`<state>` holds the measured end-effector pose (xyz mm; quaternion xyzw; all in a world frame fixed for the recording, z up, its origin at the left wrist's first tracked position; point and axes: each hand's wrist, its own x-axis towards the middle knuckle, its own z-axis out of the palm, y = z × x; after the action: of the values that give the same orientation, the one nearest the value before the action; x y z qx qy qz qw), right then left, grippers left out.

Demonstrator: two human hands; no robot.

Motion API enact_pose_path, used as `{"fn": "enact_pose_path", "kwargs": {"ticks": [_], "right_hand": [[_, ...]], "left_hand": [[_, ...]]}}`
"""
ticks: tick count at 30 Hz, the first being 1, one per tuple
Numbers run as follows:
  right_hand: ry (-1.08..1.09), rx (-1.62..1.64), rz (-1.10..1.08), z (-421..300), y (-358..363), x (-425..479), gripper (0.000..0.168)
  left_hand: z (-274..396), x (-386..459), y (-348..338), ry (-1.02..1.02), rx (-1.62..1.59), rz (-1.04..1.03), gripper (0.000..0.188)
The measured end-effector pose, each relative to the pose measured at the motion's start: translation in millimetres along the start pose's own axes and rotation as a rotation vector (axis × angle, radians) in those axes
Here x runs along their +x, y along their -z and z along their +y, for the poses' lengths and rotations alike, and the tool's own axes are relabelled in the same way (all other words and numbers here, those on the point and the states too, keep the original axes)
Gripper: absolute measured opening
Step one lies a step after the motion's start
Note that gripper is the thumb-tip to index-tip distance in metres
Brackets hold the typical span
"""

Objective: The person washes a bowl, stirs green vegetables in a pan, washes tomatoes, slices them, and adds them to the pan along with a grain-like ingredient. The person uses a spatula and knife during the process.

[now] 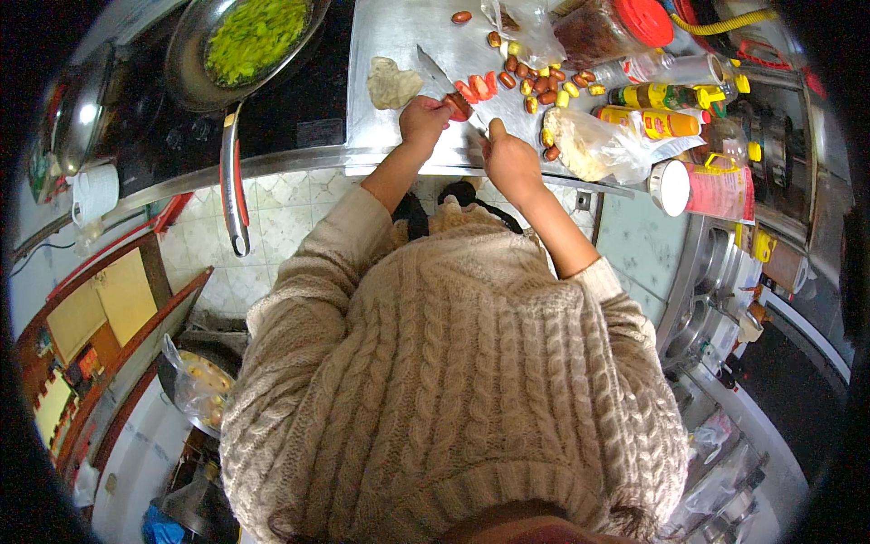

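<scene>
My left hand (424, 124) grips a reddish-brown piece of food (459, 107), perhaps sausage, on the metal worktop (387, 144). Closed around the handle of a kitchen knife (433, 66) is my right hand (511, 162). The blade lies slantwise across the worktop beside the piece, its tip pointing away and to the left. Red cut pieces (478, 87) lie just right of the blade. Left of the blade is a pale, flat, irregular item (393, 83) that I cannot identify. Several brown and yellow wrapped oval items (542, 85) are scattered to the right of the knife.
A frying pan (178, 68) with chopped green food sits on the black hob at left, its handle (233, 183) jutting over the edge. Bottles (652, 96), a red-lidded jar (591, 34), a plastic bag with flatbread (578, 145) and a white-ended container (669, 188) crowd the right side.
</scene>
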<state>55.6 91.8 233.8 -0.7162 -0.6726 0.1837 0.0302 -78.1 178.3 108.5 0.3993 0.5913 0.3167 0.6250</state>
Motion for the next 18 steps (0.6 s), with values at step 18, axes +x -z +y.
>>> {"fn": "enact_pose_path", "kwargs": {"ticks": [18], "right_hand": [[-0.018, 0.039, 0.040, 8.1, 0.3, -22.4, 0.027]], "left_hand": [[-15.0, -19.6, -2.4, 0.128, -0.086, 0.021, 0.022]]}}
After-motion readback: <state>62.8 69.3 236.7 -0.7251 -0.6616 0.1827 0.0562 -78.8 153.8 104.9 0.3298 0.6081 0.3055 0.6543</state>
